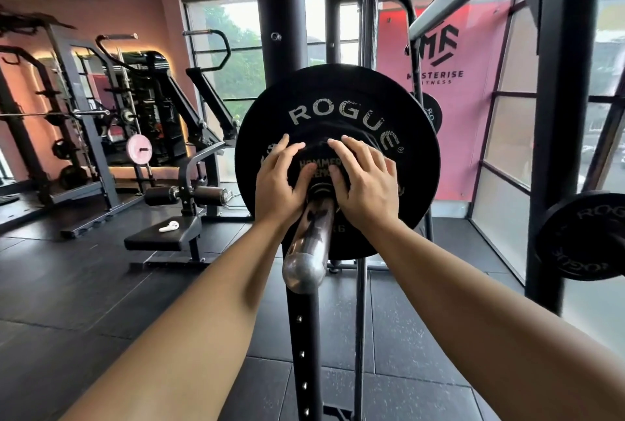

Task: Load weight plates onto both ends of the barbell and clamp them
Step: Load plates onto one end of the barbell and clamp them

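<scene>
The chrome barbell sleeve [309, 244] points toward me at centre. A large black ROGUE plate [341, 109] sits on it, with a smaller black plate [319, 163] in front of it. My left hand [279, 182] and my right hand [365, 183] lie flat on the smaller plate, one either side of the sleeve, fingers spread and straight, pressing against it. No clamp is visible on the sleeve.
A black rack upright [302, 353] stands just below the sleeve. Another ROGUE plate [581, 238] hangs on a peg at the right. A padded bench machine [169, 234] with a white earbud case [169, 226] stands left. Glass walls are at the right.
</scene>
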